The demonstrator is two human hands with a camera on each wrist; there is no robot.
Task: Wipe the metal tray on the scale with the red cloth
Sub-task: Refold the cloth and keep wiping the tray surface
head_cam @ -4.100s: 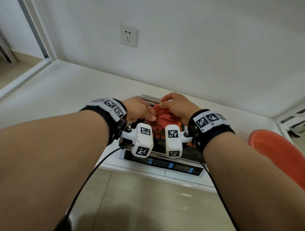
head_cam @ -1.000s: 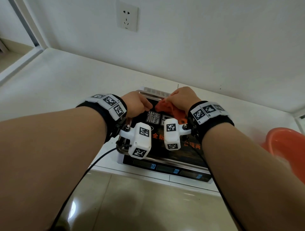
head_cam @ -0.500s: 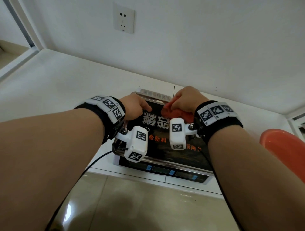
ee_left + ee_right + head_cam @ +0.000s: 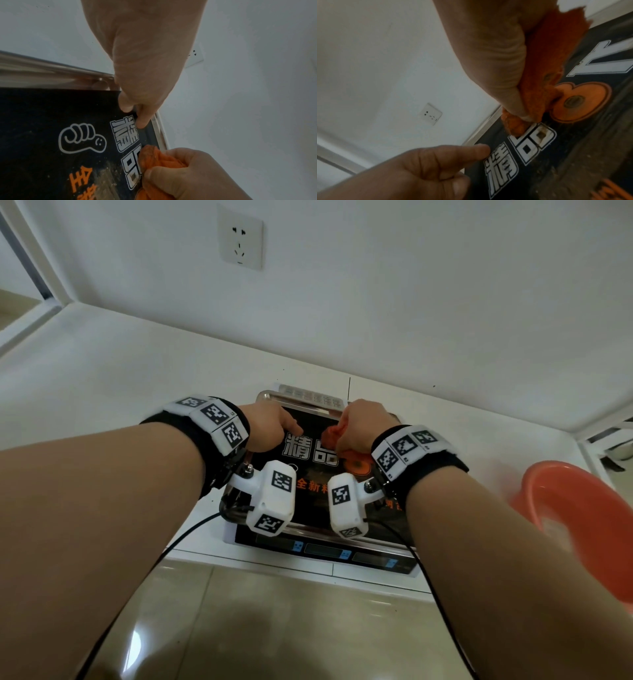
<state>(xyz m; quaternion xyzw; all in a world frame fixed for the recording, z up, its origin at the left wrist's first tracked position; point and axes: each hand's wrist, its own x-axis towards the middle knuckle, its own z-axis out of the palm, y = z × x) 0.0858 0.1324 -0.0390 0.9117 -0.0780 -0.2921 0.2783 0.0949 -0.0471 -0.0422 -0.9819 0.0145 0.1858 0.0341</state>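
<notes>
Two forearms reach over glossy beige floor tiles [image 4: 274, 628] toward a scale [image 4: 325, 551] at the near edge of a white tabletop [image 4: 102, 378]. The scale's dim display strip cannot be read. On it sits the metal tray [image 4: 274, 396], mostly covered by a black printed sheet [image 4: 42, 115]; wrist cameras hide its near part. The left hand [image 4: 265, 428] rests at the tray's left side, fingers [image 4: 142, 121] loosely curled, one fingertip touching the sheet and holding nothing. The right hand [image 4: 359, 428] has its fingers curled tight round the bunched red cloth [image 4: 330, 434], pressed onto the sheet near the tray's far edge. White characters read 精品; the orange writing below is partly hidden. An orange basin [image 4: 582, 525], cut off, sits right. A wall socket [image 4: 241, 241] hangs on the white wall behind.
</notes>
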